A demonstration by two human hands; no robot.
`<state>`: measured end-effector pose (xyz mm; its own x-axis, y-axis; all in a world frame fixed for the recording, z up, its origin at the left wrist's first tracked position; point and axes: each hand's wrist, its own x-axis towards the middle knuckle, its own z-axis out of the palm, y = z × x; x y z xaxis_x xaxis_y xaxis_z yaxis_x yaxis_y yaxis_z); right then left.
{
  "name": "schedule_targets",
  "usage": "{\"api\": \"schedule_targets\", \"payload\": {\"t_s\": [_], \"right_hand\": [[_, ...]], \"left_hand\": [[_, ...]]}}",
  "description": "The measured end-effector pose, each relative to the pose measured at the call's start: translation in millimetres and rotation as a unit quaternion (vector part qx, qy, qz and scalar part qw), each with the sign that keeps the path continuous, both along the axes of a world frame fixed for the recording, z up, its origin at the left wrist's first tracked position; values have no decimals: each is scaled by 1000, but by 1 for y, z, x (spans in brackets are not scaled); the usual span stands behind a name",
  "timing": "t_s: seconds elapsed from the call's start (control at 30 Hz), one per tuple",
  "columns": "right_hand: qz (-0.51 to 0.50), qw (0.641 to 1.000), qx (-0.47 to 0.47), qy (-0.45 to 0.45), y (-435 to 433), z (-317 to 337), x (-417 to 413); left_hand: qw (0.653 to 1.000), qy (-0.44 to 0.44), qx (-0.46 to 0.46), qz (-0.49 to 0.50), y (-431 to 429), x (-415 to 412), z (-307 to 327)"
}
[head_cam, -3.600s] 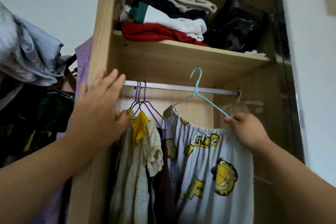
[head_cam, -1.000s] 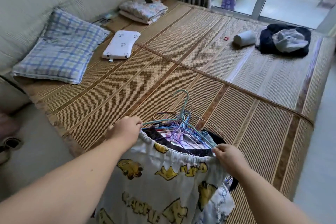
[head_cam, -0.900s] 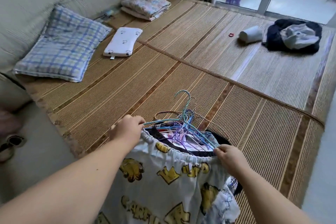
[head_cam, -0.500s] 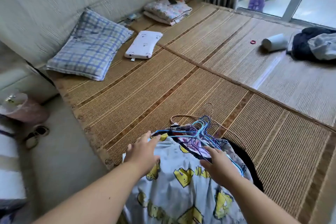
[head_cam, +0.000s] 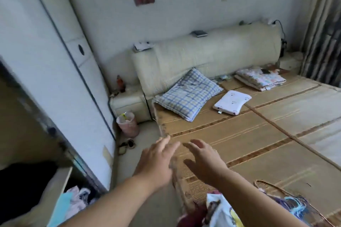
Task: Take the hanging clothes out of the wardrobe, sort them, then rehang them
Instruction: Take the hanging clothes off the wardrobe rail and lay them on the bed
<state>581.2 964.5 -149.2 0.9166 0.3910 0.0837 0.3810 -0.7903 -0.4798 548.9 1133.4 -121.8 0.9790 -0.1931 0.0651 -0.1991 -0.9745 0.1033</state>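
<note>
Woven mat covers the bed; the clothes heap lies at its near edge, hangers tangled. It could slide off, hooks snagging. Left hand and right hand hover spread, holding nothing. The wardrobe holds crumpled garments low down; the pink bin holds scraps.

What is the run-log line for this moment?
left hand: open, empty | right hand: open, empty | clothes pile: on mat, with hangers | rehanging: not yet done
</note>
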Motion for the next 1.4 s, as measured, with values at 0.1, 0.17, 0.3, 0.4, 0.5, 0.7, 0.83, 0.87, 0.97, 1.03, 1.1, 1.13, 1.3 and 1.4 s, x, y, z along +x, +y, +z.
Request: {"api": "schedule_targets", "payload": {"t_s": [0.1,0.17,0.3,0.4,0.5,0.7,0.83,0.87,0.97,1.03,1.1,1.13,1.3,1.4], "right_hand": [[60,997,12,-40,75,49,-1],[100,992,28,-76,130,81,-6],[174,975,71,-117,234,141,-22],[231,955,100,-157,302,180,-40],[289,930,144,-177,361,219,-63],[389,868,227,-210,452,286,-93],[449,827,257,-220,500,324,-100],[462,819,260,-221,512,333,-99],[501,793,267,-221,546,359,-93],[534,774,272,-207,570,376,-85],[560,758,278,-183,590,391,-79],[571,751,282,-173,599,397,-76],[619,714,314,-95,645,425,-72],[640,698,318,-50,671,440,-81]], "left_hand": [[997,-51,24,56,76,-31,49],[990,-88,34,101,127,-54,82],[967,-168,36,185,209,-107,148],[938,-235,52,250,255,-148,195],[895,-299,107,313,294,-182,239],[797,-374,235,411,343,-222,317],[739,-426,291,432,357,-239,343],[726,-435,303,439,361,-240,349],[675,-477,322,461,374,-242,370],[642,-495,308,497,379,-240,386],[619,-516,281,521,381,-235,400],[610,-523,274,528,381,-231,407],[542,-553,319,547,384,-213,425],[511,-564,348,547,391,-210,424]]}}
